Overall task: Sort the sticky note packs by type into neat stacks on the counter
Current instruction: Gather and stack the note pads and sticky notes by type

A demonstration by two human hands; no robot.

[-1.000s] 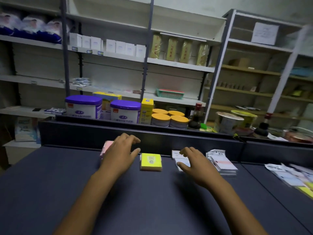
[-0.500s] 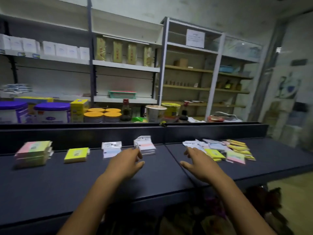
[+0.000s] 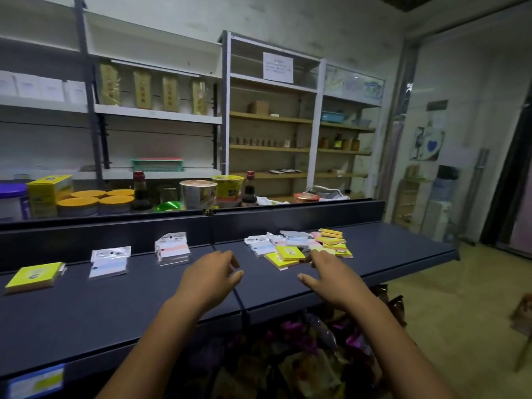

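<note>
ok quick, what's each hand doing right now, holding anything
left hand: open, holding nothing, above the counter
right hand: open, empty, beside the unsorted pile

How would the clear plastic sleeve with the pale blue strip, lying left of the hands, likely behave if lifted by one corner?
The clear plastic sleeve with the pale blue strip looks thin and flat, so it would probably flex and droop. Its glossy film suggests it may slide easily on the dark counter. It seems light; neither hand touches it.

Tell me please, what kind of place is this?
Probably a small shop: wall shelves with packaged goods, a dark counter, and tins and bottles displayed behind it.
</note>
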